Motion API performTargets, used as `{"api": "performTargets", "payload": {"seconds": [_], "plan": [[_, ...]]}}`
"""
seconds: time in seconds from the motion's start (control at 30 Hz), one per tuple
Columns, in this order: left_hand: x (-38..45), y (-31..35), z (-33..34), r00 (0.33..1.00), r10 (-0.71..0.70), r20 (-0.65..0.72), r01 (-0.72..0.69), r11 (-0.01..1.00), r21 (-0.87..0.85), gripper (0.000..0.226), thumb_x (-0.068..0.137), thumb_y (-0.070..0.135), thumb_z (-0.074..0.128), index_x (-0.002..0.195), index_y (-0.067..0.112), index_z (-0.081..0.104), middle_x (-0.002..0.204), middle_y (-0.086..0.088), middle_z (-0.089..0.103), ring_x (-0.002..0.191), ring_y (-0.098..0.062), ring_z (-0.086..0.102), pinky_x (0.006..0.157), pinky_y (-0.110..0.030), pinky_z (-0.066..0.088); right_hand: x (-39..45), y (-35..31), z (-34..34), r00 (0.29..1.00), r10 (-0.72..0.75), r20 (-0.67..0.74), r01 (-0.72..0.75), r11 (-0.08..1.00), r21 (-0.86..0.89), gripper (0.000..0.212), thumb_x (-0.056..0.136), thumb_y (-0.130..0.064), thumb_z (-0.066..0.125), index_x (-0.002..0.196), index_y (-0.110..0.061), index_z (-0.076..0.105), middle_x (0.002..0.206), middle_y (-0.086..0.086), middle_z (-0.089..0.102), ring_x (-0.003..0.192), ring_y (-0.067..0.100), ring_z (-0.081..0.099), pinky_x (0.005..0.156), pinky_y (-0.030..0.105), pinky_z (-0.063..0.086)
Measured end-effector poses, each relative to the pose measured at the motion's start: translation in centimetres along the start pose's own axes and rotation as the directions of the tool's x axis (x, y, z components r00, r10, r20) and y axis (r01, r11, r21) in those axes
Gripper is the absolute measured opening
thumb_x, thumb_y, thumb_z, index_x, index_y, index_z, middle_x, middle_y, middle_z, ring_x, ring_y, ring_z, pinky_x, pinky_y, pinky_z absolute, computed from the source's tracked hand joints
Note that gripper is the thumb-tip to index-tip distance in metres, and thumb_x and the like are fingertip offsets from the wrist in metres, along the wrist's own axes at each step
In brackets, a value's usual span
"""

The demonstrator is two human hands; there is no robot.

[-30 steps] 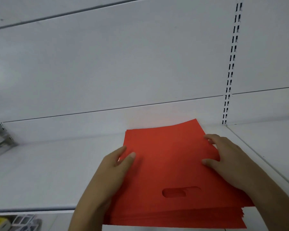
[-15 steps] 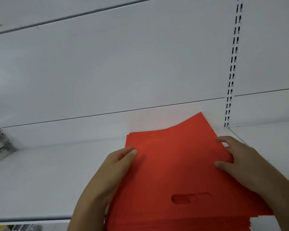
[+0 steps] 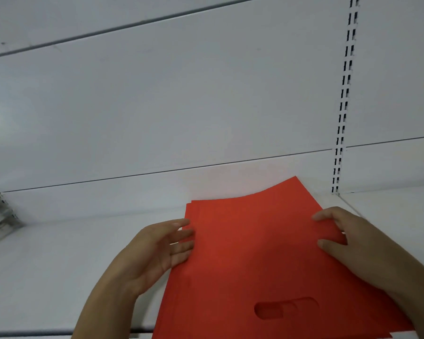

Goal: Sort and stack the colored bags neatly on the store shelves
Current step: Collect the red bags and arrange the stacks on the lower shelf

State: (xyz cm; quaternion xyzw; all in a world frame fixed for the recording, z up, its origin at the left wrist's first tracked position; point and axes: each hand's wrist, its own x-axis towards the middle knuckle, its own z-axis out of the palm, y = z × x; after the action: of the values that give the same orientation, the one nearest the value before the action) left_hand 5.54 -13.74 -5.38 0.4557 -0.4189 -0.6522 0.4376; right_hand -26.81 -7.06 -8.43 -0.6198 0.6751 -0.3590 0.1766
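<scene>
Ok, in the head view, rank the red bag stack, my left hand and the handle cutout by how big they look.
1. red bag stack
2. left hand, nearer the camera, so its rank is apparent only
3. handle cutout

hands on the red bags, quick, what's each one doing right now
Left hand: open, straight fingers against the left edge of the red bags.
Right hand: open, fingers resting on the bags' right side, gripping nothing.

Matt, smooth red bags lie on a smooth white-painted shelf.
</scene>
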Motion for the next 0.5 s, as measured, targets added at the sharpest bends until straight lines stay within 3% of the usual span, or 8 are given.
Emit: {"api": "performTargets", "payload": {"seconds": [0.1, 0.17, 0.3, 0.43, 0.5], "plan": [[-0.1, 0.4, 0.5, 0.997, -0.045, 0.065, 0.046, 0.999, -0.007, 0.039, 0.085, 0.015, 0.054, 0.122, 0.002, 0.058, 0.110, -0.021, 0.066, 0.080, -0.029, 0.068, 0.063, -0.033, 0.057, 0.1, -0.4, 0.1, 1.000, -0.015, 0.009, 0.015, 1.000, 0.007, 0.040, 0.083, -0.014, 0.068, 0.111, -0.039, 0.052, 0.108, -0.017, 0.055, 0.092, -0.006, 0.049, 0.073, 0.011, 0.035], [-0.1, 0.2, 0.7, 0.995, -0.042, 0.088, 0.040, 0.999, 0.014, 0.037, 0.088, 0.015, 0.052, 0.124, 0.008, 0.060, 0.109, -0.019, 0.065, 0.075, -0.026, 0.065, 0.060, -0.032, 0.056, 0.1, -0.4, 0.1, 1.000, -0.007, 0.002, 0.007, 1.000, 0.019, 0.040, 0.082, -0.014, 0.069, 0.110, -0.039, 0.053, 0.109, -0.016, 0.057, 0.100, -0.001, 0.050, 0.079, 0.020, 0.036], [-0.7, -0.6, 1.1, 0.996, 0.060, 0.072, -0.072, 0.981, 0.178, 0.034, 0.091, 0.018, 0.057, 0.125, 0.023, 0.059, 0.113, -0.004, 0.070, 0.098, -0.020, 0.067, 0.073, -0.031, 0.057, -0.2, -0.5, 0.2, 1.000, 0.000, 0.010, 0.000, 0.998, 0.061, 0.039, 0.083, -0.017, 0.069, 0.106, -0.043, 0.052, 0.107, -0.018, 0.058, 0.098, -0.003, 0.053, 0.075, 0.015, 0.039], [-2.0, -1.3, 1.7, 0.970, 0.243, -0.004, -0.222, 0.892, 0.395, 0.050, 0.082, 0.024, 0.070, 0.122, 0.049, 0.051, 0.105, 0.002, 0.072, 0.093, -0.017, 0.070, 0.075, -0.034, 0.057, -0.6, -0.8, 0.4, 1.000, 0.024, -0.001, -0.023, 0.990, 0.136, 0.038, 0.080, -0.017, 0.072, 0.103, -0.043, 0.055, 0.109, -0.014, 0.061, 0.104, 0.004, 0.058, 0.088, 0.030, 0.047], [-2.3, -1.6, 1.6, 0.958, 0.287, -0.003, -0.258, 0.866, 0.429, 0.051, 0.082, 0.018, 0.071, 0.120, 0.047, 0.054, 0.106, 0.002, 0.071, 0.094, -0.015, 0.070, 0.075, -0.033, 0.058, -0.9, -1.0, 0.4, 1.000, 0.024, -0.007, -0.023, 0.987, 0.156, 0.038, 0.079, -0.018, 0.073, 0.101, -0.044, 0.056, 0.107, -0.016, 0.062, 0.102, 0.002, 0.059, 0.086, 0.030, 0.048]]}}
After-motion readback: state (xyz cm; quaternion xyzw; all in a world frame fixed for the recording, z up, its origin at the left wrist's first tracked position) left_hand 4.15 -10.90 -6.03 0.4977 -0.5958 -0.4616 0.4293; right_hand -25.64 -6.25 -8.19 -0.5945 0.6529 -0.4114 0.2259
